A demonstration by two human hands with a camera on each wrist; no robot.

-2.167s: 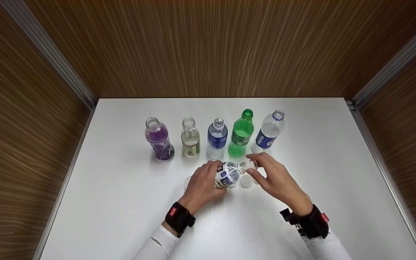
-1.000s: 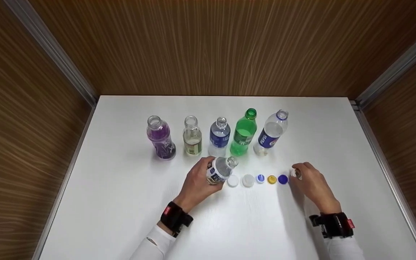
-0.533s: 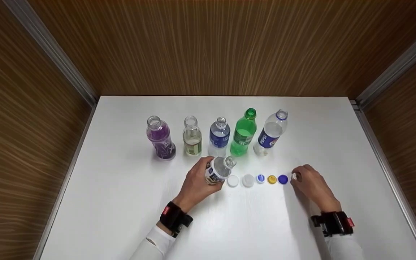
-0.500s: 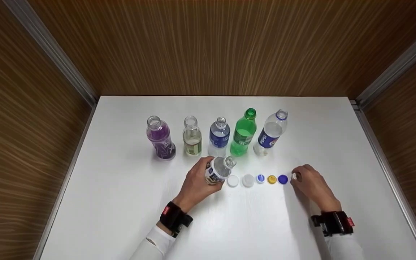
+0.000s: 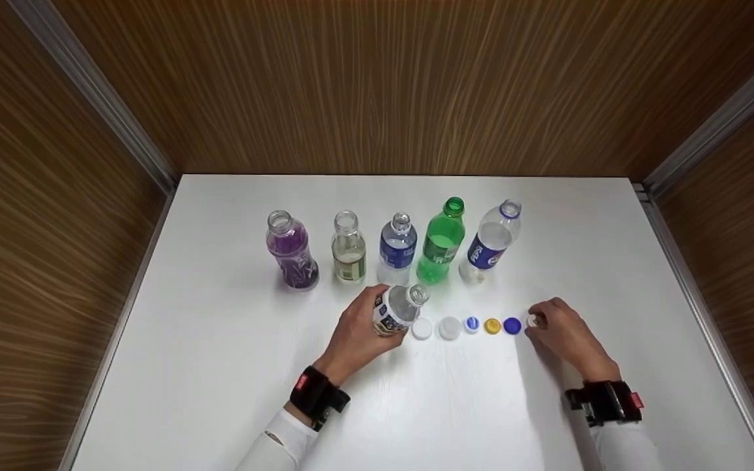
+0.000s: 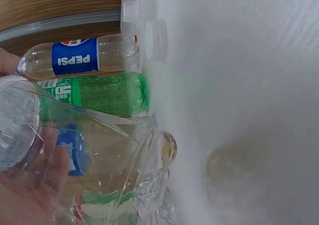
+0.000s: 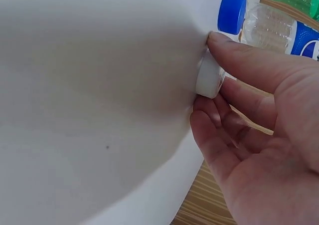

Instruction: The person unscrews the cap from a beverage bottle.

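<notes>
My left hand point(image 5: 357, 327) grips a clear plastic bottle point(image 5: 398, 307) with a patterned label around its body. The bottle has no cap and leans to the right; in the left wrist view its transparent wall point(image 6: 114, 150) fills the lower left, above the table. My right hand point(image 5: 567, 337) is down at the right end of a row of caps. Between its thumb and fingers it pinches a white bottle cap point(image 7: 208, 78) at the table surface. Beside that, a blue cap point(image 5: 512, 325) lies just left of the thumb.
More caps continue leftward: yellow point(image 5: 492, 326), blue-and-white point(image 5: 471, 324), and two whitish ones point(image 5: 449, 328). Behind stand uncapped bottles: purple point(image 5: 292, 252), clear with green label point(image 5: 349, 248), blue-labelled point(image 5: 397, 248), green point(image 5: 441, 242) and Pepsi point(image 5: 489, 242). Wood-grain panels point(image 5: 377, 85) enclose the white table.
Since the earliest frame, my right hand has gone from the held bottle's mouth rightward to the end of the cap row. My left hand has tilted the bottle more upright. Lately both hands stay nearly still.
</notes>
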